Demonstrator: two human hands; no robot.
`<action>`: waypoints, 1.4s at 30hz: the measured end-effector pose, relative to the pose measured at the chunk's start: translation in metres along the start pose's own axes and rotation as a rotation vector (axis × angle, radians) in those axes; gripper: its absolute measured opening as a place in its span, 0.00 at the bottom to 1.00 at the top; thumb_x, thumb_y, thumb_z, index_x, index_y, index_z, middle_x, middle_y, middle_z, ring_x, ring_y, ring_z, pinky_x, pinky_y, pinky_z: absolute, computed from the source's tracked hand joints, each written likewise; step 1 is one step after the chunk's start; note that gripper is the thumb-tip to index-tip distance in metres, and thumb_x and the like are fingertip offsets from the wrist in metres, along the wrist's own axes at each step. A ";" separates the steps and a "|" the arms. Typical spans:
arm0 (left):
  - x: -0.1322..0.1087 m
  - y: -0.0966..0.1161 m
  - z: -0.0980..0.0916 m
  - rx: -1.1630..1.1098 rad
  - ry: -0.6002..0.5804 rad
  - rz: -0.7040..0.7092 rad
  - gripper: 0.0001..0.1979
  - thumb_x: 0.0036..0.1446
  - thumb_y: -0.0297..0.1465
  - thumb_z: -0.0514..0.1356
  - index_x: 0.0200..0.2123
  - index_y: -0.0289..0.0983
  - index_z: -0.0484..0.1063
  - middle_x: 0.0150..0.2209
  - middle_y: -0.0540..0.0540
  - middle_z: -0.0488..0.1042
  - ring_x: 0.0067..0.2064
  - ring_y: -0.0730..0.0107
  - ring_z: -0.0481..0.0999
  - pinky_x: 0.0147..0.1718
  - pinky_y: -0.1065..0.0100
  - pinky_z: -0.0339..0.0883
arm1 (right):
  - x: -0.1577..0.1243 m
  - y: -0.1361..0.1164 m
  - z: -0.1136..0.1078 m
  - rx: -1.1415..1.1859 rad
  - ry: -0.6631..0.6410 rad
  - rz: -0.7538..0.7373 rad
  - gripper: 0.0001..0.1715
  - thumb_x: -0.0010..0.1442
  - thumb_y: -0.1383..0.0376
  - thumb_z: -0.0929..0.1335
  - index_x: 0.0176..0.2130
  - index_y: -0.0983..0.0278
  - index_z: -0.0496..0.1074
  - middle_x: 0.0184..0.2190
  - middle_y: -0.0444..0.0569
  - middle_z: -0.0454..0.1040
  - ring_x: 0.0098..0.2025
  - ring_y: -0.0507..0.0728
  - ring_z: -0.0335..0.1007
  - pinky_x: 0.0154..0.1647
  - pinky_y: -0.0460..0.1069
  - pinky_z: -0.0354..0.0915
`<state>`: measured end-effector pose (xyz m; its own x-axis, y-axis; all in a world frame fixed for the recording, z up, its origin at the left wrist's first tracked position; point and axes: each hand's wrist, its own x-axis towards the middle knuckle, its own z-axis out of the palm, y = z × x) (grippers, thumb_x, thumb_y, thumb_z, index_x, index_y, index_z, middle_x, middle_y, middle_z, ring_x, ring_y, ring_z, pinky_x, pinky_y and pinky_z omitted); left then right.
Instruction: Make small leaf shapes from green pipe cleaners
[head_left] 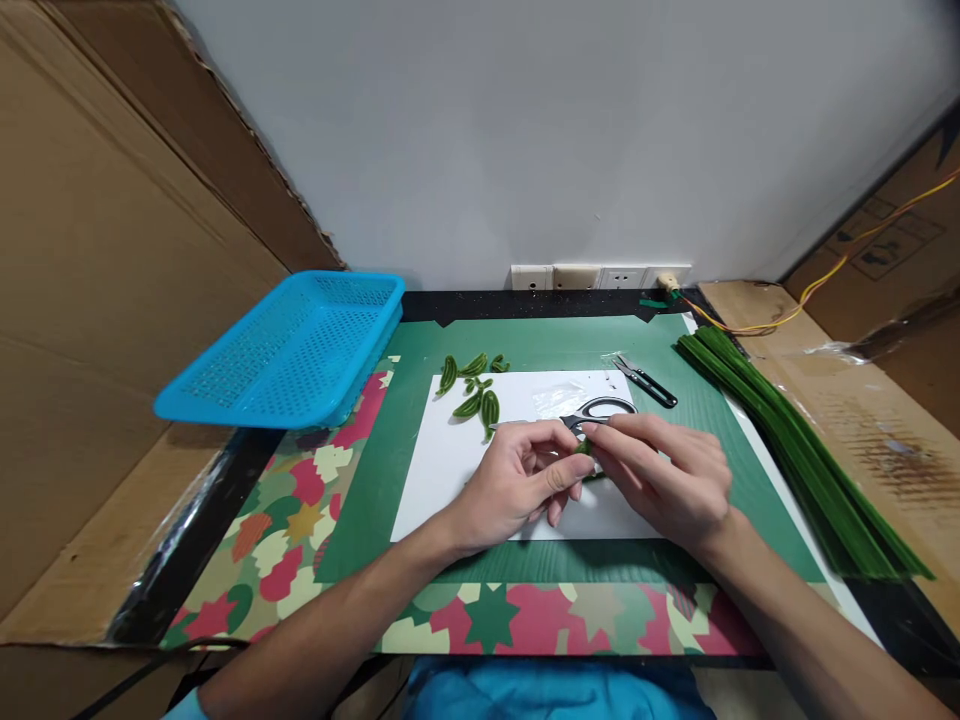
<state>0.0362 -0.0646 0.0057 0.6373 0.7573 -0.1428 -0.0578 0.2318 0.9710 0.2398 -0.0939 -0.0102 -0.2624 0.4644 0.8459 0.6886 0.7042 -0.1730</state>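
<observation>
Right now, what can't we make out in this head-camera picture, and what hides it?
All in the head view:
- Green piece: its full shape, covered by fingers of the left hand and right hand.
- Scissors: much of them is covered by the hands.
- Yellow wire: its far end, cut off by the right edge.
- Blue cloth: cut off by the bottom edge.
- Dark specks on the paper: too small to identify.

Black tabletop (pixel 480 303) carries a wood-grain green mat (pixel 375 480) and multicoloured patterned sheet (pixel 517 620). White rectangular paper (pixel 424 490) lies on the mat. Fuzzy green leaf shapes (pixel 490 405) at paper's far left; black-and-grey-handled scissors (pixel 574 421) on its right half; black-handled metal snips (pixel 654 387) beyond its right corner.
</observation>
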 end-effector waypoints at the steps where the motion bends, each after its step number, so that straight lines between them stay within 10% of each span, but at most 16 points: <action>1: 0.000 0.000 0.000 -0.003 0.002 0.001 0.18 0.61 0.43 0.70 0.35 0.35 0.73 0.24 0.51 0.75 0.18 0.79 0.70 0.13 0.78 0.57 | 0.000 -0.001 0.000 0.006 0.000 0.003 0.15 0.66 0.75 0.71 0.50 0.61 0.79 0.34 0.49 0.83 0.31 0.53 0.79 0.32 0.47 0.71; 42: 0.001 0.003 -0.003 -0.079 -0.162 -0.053 0.17 0.69 0.41 0.61 0.34 0.33 0.74 0.24 0.51 0.72 0.18 0.81 0.66 0.15 0.76 0.52 | 0.001 -0.010 0.002 0.480 0.038 0.443 0.09 0.60 0.76 0.75 0.34 0.62 0.77 0.27 0.45 0.77 0.27 0.52 0.72 0.27 0.48 0.67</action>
<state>0.0346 -0.0618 0.0081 0.7564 0.6356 -0.1545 -0.0767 0.3208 0.9440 0.2312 -0.0996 -0.0090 0.0073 0.7528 0.6582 0.3454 0.6158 -0.7082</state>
